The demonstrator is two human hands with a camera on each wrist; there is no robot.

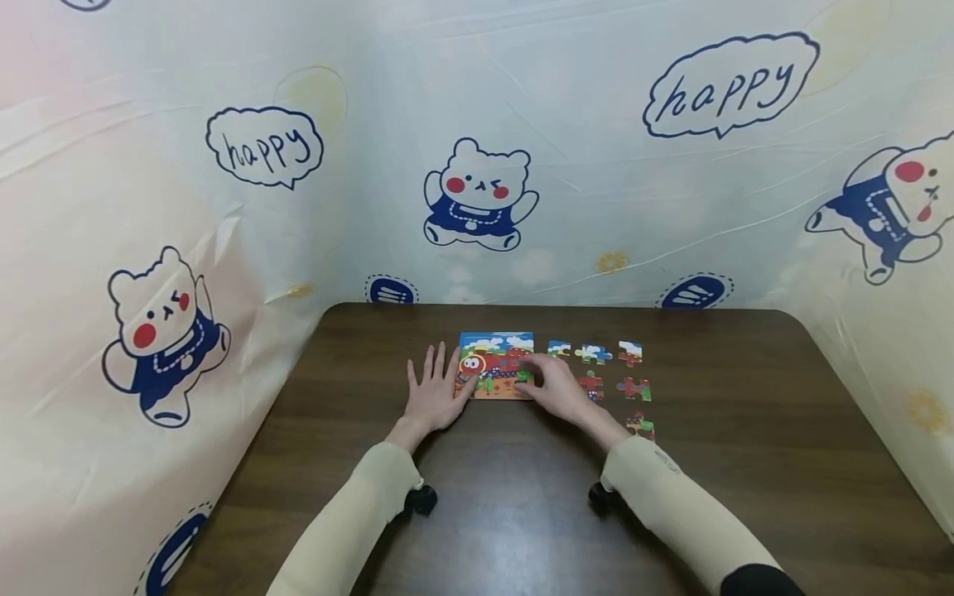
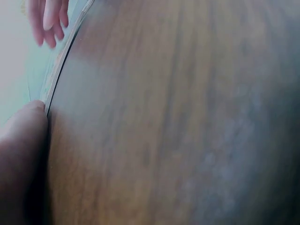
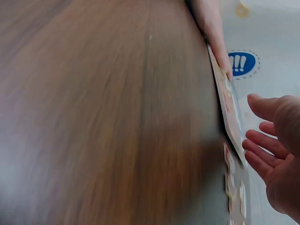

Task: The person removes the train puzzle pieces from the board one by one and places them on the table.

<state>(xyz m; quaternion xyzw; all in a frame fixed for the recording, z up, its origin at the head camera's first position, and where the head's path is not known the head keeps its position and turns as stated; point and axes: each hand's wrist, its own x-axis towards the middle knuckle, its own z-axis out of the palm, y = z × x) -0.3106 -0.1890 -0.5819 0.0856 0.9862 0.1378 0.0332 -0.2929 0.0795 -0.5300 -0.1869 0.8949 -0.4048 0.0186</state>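
Observation:
A puzzle board (image 1: 493, 389) with a bright cartoon picture of sky, clouds and a round-eyed red character lies flat on the table. My left hand (image 1: 435, 399) rests at its left side, fingers spread, thumb over the lower left edge. Over the board's right edge hovers my right hand (image 1: 557, 389), fingers loosely bent. In the right wrist view, the thumb and fingers of the right hand (image 3: 281, 145) stand apart with nothing between them, close above the board (image 3: 228, 105). Loose puzzle pieces lie right of the board, including a cloud piece (image 1: 594, 354) and a red piece (image 1: 590, 385).
Several loose pieces form rough rows, with a green-and-red piece (image 1: 641, 425) near the right sleeve. The brown wooden table (image 1: 507, 530) has rounded far corners. A pale printed curtain (image 1: 581, 207) with bears hangs around it.

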